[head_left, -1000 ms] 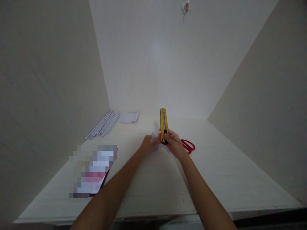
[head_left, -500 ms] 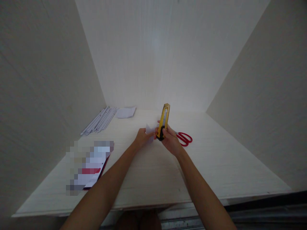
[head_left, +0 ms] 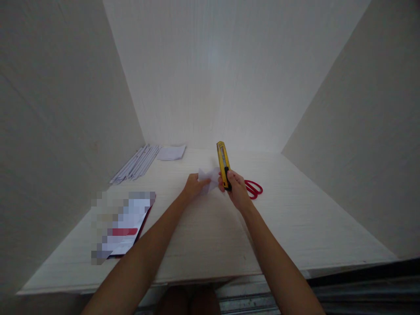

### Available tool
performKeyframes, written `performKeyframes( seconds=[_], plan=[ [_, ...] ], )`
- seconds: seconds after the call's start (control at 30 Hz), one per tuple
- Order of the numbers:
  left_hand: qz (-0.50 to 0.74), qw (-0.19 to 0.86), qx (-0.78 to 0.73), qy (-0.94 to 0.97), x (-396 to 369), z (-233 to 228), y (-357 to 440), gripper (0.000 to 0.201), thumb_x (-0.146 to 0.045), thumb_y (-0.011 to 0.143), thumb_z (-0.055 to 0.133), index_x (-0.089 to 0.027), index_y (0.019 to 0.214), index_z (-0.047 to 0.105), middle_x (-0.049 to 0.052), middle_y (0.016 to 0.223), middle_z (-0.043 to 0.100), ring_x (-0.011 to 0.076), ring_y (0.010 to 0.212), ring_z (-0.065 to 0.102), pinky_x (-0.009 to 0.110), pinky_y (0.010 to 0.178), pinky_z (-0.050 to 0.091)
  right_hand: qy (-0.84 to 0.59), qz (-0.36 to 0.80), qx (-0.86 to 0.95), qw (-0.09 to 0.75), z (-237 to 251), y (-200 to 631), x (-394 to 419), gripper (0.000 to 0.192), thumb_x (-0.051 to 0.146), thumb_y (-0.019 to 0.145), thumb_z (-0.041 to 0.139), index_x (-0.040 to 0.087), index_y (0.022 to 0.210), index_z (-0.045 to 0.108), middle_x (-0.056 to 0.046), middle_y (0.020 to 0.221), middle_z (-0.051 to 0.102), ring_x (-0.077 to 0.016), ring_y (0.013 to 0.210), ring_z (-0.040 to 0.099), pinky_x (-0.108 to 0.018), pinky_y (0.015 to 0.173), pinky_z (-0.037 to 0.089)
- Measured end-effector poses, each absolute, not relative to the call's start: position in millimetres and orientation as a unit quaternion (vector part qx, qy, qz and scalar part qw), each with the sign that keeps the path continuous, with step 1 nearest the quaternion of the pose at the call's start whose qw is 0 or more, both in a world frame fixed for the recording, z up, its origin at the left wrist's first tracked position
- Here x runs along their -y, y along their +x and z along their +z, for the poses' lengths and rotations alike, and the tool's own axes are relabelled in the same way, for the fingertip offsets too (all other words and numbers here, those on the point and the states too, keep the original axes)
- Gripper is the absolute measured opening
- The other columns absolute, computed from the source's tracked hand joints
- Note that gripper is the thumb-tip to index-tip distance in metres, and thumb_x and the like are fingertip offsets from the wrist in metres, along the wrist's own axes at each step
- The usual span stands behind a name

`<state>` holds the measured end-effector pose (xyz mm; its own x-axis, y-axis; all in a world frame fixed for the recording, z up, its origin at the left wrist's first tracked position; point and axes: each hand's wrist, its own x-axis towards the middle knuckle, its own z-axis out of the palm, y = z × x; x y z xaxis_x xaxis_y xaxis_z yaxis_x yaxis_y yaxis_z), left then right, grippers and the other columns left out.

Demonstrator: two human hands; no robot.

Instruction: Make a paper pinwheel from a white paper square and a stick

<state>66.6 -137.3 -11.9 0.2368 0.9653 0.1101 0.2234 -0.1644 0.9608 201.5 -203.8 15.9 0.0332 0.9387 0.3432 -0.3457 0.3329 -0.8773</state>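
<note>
My right hand [head_left: 236,188] is closed around a yellow box cutter [head_left: 223,159] with a black slider. The cutter points up and leans a little left at its top. In my left hand [head_left: 194,185] is a small folded piece of white paper [head_left: 209,178], pinched with the thumb on top. The paper's right end reaches the fingers of my right hand; whether they grip it too is hidden. Partly behind my right hand lies a pair of scissors with red handles [head_left: 254,189], its blades out of sight.
Several folded white paper strips [head_left: 138,164] lie at the back left, beside a stack of white paper pieces [head_left: 172,152]. A partly blurred booklet or sheet with a red band [head_left: 131,223] lies near my left forearm. Pale walls [head_left: 213,87] enclose the white tabletop [head_left: 311,218] on three sides.
My right hand has moved slightly right, and the cutter has swung from leaning right to leaning left. More of the white paper shows between my hands.
</note>
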Motion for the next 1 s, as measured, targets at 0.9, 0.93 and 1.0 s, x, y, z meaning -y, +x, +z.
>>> performKeyframes(
  seconds=[0.9,0.93,1.0],
  plan=[
    [0.424,0.473,-0.465,0.617,134.9,-10.0,64.5,0.024,-0.030,0.056,0.062,-0.008,0.065,0.063,0.002,0.057,0.056,0.0097,0.049,0.047,0.021,0.045,0.035,-0.311,0.594,0.359,0.649,24.7,206.8,206.8,0.022,0.029,0.072,0.057,0.019,0.071,0.038,0.003,0.056,0.053,-0.0086,0.047,0.050,-0.022,0.047,0.039],
    [0.422,0.477,-0.464,0.616,134.4,-10.8,64.4,0.025,-0.031,0.056,0.061,-0.008,0.066,0.063,0.002,0.057,0.056,0.0098,0.049,0.047,0.021,0.045,0.035,-0.302,0.595,0.370,0.646,25.2,206.3,207.5,0.022,0.029,0.072,0.057,0.019,0.070,0.038,0.003,0.055,0.052,-0.0084,0.046,0.049,-0.021,0.047,0.038],
    [0.420,0.480,-0.462,0.616,133.7,-12.1,63.9,0.026,-0.032,0.056,0.061,-0.007,0.067,0.062,0.002,0.058,0.056,0.0100,0.050,0.047,0.021,0.046,0.035,-0.291,0.600,0.381,0.641,26.5,205.5,208.7,0.023,0.031,0.073,0.056,0.019,0.070,0.037,0.004,0.054,0.050,-0.0081,0.045,0.047,-0.021,0.046,0.036]
  ],
)
